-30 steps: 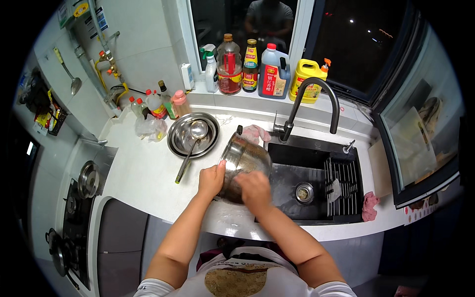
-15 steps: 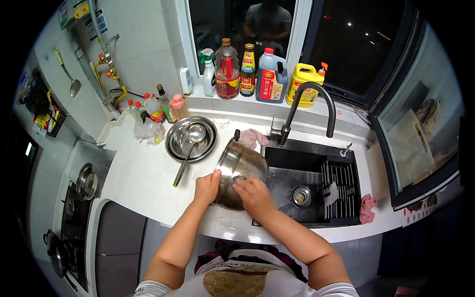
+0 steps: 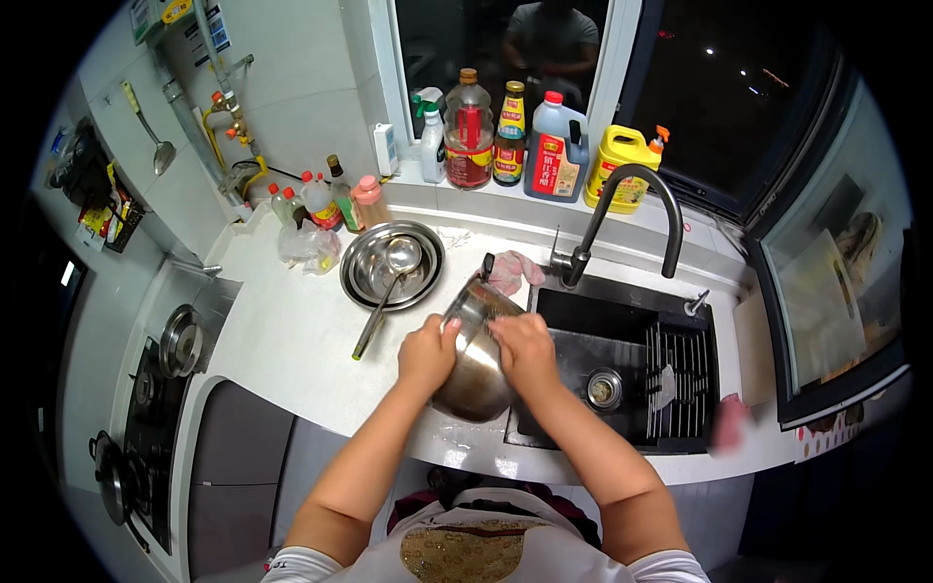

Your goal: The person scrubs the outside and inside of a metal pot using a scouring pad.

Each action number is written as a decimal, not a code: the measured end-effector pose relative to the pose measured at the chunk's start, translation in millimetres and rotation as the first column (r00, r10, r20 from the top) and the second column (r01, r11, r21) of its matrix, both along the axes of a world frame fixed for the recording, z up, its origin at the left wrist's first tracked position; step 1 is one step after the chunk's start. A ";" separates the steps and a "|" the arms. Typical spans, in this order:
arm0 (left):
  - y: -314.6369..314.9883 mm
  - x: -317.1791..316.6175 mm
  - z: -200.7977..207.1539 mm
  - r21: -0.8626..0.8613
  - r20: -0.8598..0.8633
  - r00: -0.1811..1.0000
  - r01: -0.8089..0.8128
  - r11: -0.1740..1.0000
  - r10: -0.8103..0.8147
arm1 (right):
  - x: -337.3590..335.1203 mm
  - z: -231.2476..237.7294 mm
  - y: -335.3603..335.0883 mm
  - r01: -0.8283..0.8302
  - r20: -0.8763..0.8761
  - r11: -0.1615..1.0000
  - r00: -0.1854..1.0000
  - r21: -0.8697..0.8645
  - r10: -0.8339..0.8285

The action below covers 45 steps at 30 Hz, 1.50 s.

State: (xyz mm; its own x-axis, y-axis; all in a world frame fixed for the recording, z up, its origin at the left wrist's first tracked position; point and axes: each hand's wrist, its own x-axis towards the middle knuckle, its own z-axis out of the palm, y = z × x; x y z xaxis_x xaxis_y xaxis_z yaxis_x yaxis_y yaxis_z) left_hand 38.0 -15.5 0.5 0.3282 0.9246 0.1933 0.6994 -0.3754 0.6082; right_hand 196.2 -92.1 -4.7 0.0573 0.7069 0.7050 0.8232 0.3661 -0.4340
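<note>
A stainless steel pot [image 3: 473,374] is tipped on its side at the counter's edge, beside the left end of the dark sink [image 3: 603,335]. My left hand [image 3: 426,357] grips the pot's left rim, thumb on the metal. Against the pot's outer wall, higher up, rests my right hand [image 3: 527,350], fingers curled in; what lies under them, if anything, is hidden. One black pot handle [image 3: 488,264] points up toward a pink cloth [image 3: 513,272]. Left of the pot, a ladle [image 3: 387,296] lies across nested steel bowls [image 3: 352,255].
A black faucet [image 3: 673,223] arches over the sink, with a wire rack [image 3: 677,384] on its right side. Bottles [image 3: 471,131] line the windowsill. More small bottles and a plastic bag [image 3: 309,248] stand behind the bowls. An open window sash [image 3: 826,301] juts in at right.
My right hand has slid up along the pot's wall, and the pot is turned a little. The whole view has shifted slightly, so counter things appear farther right.
</note>
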 end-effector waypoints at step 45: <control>0.5 -14.2 -17.0 0.061 0.119 0.993 -0.015 0.998 0.008 | 10.9 7.2 4.6 0.013 0.067 0.999 0.998 -0.036 -0.011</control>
State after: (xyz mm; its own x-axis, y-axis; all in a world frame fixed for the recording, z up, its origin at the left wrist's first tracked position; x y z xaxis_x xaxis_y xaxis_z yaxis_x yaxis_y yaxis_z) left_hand 23.8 -15.1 -16.6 0.2888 0.9134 0.2867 0.6283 -0.4068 0.6631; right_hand 207.1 -87.5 2.5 0.0193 0.7318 0.6812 0.8551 0.3410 -0.3905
